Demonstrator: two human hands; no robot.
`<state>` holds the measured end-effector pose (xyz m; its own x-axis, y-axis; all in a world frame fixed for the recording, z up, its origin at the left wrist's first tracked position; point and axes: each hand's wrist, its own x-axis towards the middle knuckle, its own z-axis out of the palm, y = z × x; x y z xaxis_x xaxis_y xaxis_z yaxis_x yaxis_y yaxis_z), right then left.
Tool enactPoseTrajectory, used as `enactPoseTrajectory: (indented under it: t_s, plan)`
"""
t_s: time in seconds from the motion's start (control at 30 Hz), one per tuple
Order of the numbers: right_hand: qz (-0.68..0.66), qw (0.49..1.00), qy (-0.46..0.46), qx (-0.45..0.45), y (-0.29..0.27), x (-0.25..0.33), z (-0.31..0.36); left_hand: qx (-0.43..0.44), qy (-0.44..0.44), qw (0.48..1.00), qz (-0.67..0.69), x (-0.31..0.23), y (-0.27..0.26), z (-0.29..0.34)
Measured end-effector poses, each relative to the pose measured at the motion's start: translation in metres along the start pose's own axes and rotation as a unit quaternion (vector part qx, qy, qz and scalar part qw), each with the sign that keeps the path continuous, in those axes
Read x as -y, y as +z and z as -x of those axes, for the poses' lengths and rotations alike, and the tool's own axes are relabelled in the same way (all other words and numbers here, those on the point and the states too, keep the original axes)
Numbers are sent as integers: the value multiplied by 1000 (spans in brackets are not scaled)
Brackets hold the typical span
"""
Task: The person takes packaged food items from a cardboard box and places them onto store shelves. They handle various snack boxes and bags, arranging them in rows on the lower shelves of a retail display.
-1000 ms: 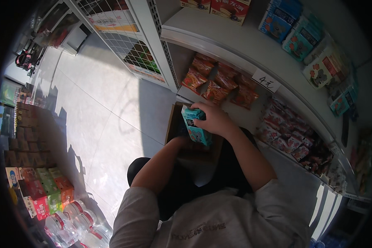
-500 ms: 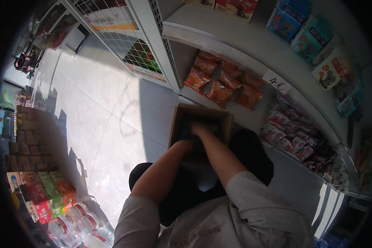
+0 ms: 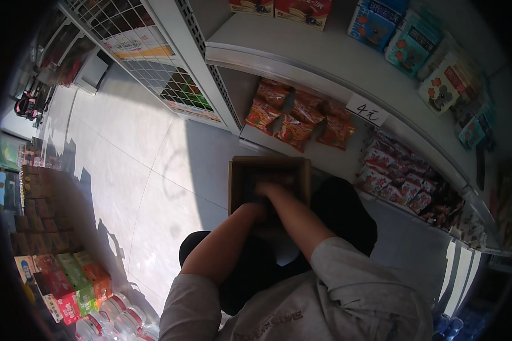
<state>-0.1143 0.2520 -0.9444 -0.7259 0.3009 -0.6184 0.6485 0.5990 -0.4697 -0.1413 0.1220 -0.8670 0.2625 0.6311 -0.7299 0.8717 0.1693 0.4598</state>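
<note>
An upright, open-topped cardboard box [image 3: 306, 176] stands in front of me, between my knees and the lower shelf. Both my forearms reach down into it. My right hand [image 3: 269, 190] is in the shadow inside the box, its fingers pointing to the left and too dark to make out. My left hand [image 3: 257, 211] dips below the near rim, and its fingers are hidden. What lies in the box is too dark to name, and whether either hand holds anything does not show.
Orange snack bags [image 3: 294, 132] lie on the lower shelf beyond the box, with small pink-and-white packets [image 3: 401, 176] to their right. Blue and teal bags [image 3: 413, 42] stand on the upper shelf. A wire-mesh rack [image 3: 148, 62] rises at far left; stacked cartons [image 3: 68, 284] stand at near left.
The box appears slightly lower and to the left, turned a little, as the view shifts. My right hand has moved a little down and left inside it.
</note>
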Motion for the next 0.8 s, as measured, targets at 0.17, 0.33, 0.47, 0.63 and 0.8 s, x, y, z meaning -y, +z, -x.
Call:
enactPoseTrajectory:
  t_s: [0.17, 0.33, 0.47, 0.63, 0.8]
  plan:
    - [64, 997, -44, 6, -37, 52, 34, -33, 0, 999, -33, 17, 8, 2]
    - [21, 978, -196, -68, -144, 109, 172, 25, -19, 999, 24, -3, 2, 3]
    - [10, 921, -329, -206, -249, 101, 283, 51, -35, 997, 45, -12, -23, -2]
    - [70, 737, -394, -545, -363, 68, 402, 116, -137, 977, 117, 10, -11, 19]
    - [259, 596, -90, -755, -484, 7, 452, 146, -165, 965, 141, 14, -14, 22]
